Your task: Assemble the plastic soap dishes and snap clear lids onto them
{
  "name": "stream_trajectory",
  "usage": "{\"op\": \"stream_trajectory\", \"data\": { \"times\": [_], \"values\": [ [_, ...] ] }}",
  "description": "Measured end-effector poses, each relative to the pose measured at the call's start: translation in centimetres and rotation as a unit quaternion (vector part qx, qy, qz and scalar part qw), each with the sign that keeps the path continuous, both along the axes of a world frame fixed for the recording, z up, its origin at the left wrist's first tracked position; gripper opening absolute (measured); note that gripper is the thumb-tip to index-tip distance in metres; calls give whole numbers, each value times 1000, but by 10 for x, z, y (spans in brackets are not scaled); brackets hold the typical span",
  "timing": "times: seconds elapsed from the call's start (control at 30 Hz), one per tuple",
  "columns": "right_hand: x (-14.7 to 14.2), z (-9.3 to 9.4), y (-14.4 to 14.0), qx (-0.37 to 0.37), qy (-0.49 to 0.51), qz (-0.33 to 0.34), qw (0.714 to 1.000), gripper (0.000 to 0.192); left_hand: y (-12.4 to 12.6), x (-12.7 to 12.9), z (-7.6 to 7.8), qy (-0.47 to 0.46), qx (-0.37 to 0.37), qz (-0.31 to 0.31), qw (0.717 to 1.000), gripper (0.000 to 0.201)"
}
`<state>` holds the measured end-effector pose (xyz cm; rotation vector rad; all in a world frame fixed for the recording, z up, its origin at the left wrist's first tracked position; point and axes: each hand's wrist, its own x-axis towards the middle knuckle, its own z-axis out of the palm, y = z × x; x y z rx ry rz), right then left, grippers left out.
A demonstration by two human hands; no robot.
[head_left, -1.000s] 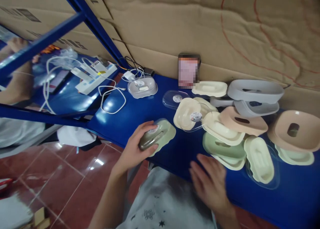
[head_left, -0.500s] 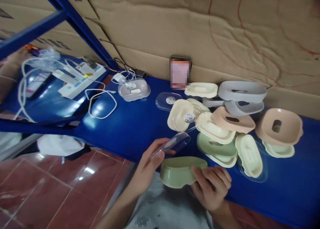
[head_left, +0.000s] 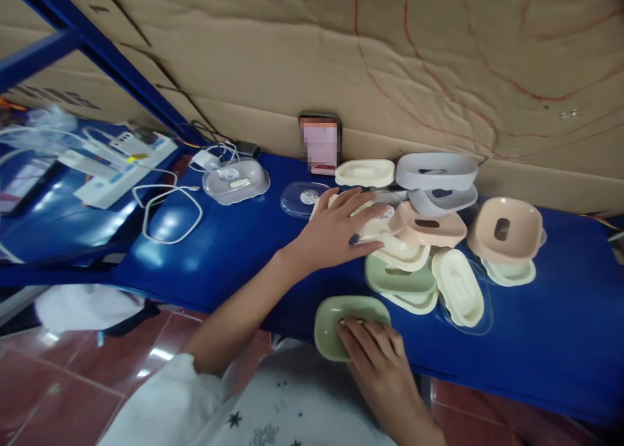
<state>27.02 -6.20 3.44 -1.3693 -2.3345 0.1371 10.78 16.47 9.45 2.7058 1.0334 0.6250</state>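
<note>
The pale green oval plastic soap-dish base [head_left: 331,316] sits at the near edge of the blue table [head_left: 253,251], the right hand [head_left: 375,355] resting on it with fingers spread flat, not clamped. Beyond it, the left hand [head_left: 336,228] lies open, palm down, on a cream plastic dish piece [head_left: 385,228] in the heap of cream, green, pink and grey dish parts [head_left: 439,238]. Left of that hand lies a clear plastic lid [head_left: 301,197].

I see a blue counter [head_left: 244,251] against a cardboard wall. On it lie a green dish [head_left: 331,316] at the near edge, a heap of soap dishes [head_left: 439,238] at the right, a clear lid [head_left: 302,197], a phone [head_left: 320,144] standing upright, and white cables [head_left: 166,205] at the left.
</note>
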Motion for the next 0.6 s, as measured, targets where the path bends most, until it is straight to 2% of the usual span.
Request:
{"op": "stream_trajectory", "data": {
  "times": [0.17, 0.33, 0.4, 0.47, 0.53, 0.6],
  "values": [
    [7, -3, 0, -13, -7, 15, 1000, 39, 6, -3, -7, 27, -1, 4, 1000, 53],
    [7, 6, 18, -19, 33, 26, 999, 35, -13, -13, -4, -27, -9, 44, 999, 50],
    [4, 11, 26, -17, 46, 20, 999, 34, -36, -24, -4, -70, -6, 49, 996, 48],
    [3, 15, 30, -10, 61, 18, 998, 33, -72, -39, -10, -116, -13, 25, 993, 51],
    [6, 17, 29, 2, 81, 18, 997, 30, -114, -54, -25, -168, -11, -1, 986, 55],
    [17, 20, 24, 15, 102, 18, 995, 29, -152, -63, -43, -215, 22, 20, 976, 57]
  ]
}}
